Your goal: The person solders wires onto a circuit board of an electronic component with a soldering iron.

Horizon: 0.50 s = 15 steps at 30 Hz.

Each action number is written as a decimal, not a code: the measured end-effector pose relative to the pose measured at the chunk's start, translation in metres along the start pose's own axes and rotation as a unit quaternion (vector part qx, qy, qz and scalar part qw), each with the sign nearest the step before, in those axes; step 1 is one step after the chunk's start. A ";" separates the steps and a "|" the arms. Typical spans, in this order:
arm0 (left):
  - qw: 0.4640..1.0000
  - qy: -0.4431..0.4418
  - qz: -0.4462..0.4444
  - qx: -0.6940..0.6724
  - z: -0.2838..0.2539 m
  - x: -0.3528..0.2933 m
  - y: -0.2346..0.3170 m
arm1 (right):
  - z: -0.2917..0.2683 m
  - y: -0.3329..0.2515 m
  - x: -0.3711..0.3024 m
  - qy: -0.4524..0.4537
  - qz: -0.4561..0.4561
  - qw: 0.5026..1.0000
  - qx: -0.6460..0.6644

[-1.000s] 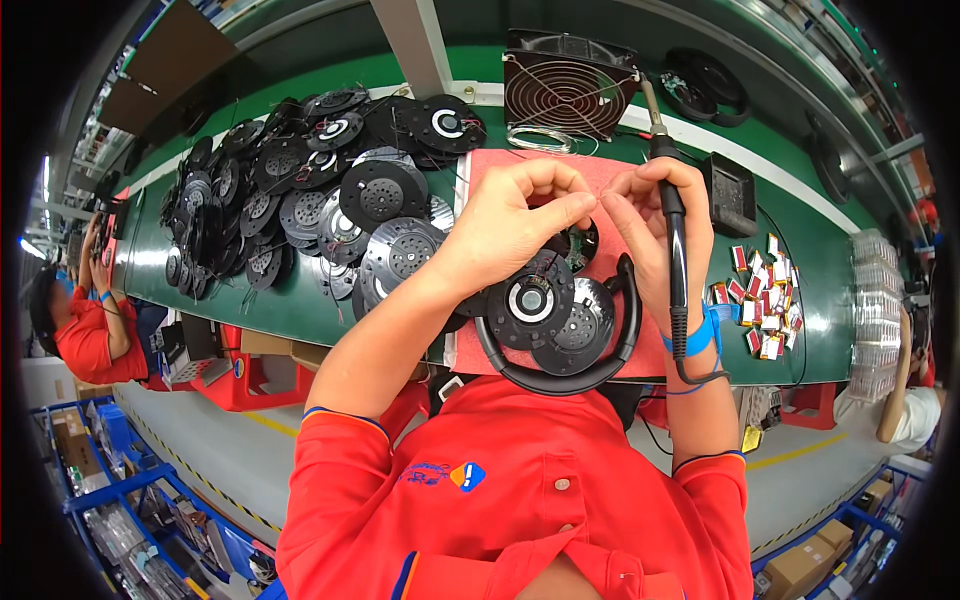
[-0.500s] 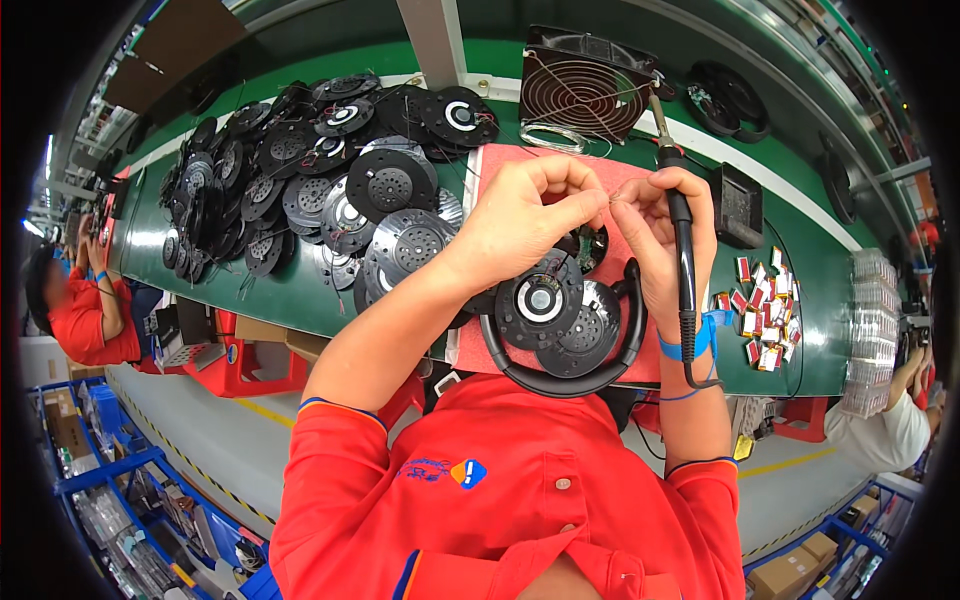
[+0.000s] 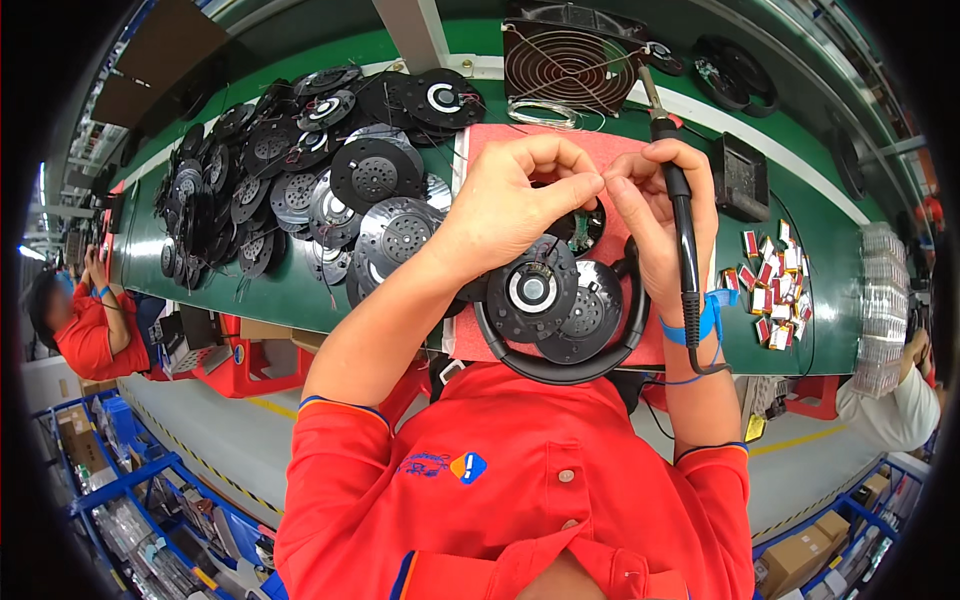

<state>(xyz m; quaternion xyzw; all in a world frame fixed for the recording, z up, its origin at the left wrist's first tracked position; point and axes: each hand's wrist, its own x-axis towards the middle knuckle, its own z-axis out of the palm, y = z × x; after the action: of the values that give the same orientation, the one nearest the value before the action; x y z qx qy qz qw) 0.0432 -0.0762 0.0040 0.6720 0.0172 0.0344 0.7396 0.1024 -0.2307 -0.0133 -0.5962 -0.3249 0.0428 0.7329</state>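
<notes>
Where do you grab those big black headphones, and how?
Probably by the middle of the headband, coming from the near side. It's a long, narrow curve that bows toward the person at the front edge of the pink mat, so fingers could wrap around it. Its outer side is uncovered there, while the round black discs crowd the inside.

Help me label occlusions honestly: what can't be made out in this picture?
All in the head view:
Anything pinched between the left hand and right hand: too small to tell.
Green circuit board: partly hidden by the left hand.
White-sleeved co-worker: partly cut off by the picture's dark rim.
</notes>
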 end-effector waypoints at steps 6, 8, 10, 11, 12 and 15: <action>1.000 0.012 0.009 0.015 0.002 0.000 -0.002 | 0.001 0.005 -0.001 0.022 -0.016 1.000 0.002; 1.000 0.016 0.012 0.017 0.003 -0.001 -0.003 | 0.001 0.006 -0.003 0.022 -0.018 1.000 -0.011; 0.999 0.018 0.022 0.028 0.003 -0.001 -0.003 | 0.000 0.006 -0.005 0.022 -0.020 0.999 -0.024; 0.999 0.017 0.020 0.028 0.004 -0.001 -0.003 | -0.001 0.005 -0.006 0.005 -0.017 0.998 -0.054; 0.999 0.031 0.009 0.033 0.004 -0.001 -0.002 | -0.002 0.006 -0.007 -0.013 -0.012 0.996 -0.083; 0.979 0.051 0.056 0.188 -0.001 0.001 -0.008 | -0.006 0.001 -0.008 -0.013 -0.055 0.982 -0.181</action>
<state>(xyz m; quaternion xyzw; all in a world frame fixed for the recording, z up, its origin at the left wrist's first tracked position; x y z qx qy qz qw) 0.0442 -0.0761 -0.0040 0.7961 0.0232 0.1061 0.5954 0.0992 -0.2389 -0.0182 -0.6996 -0.3692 -0.0495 0.6097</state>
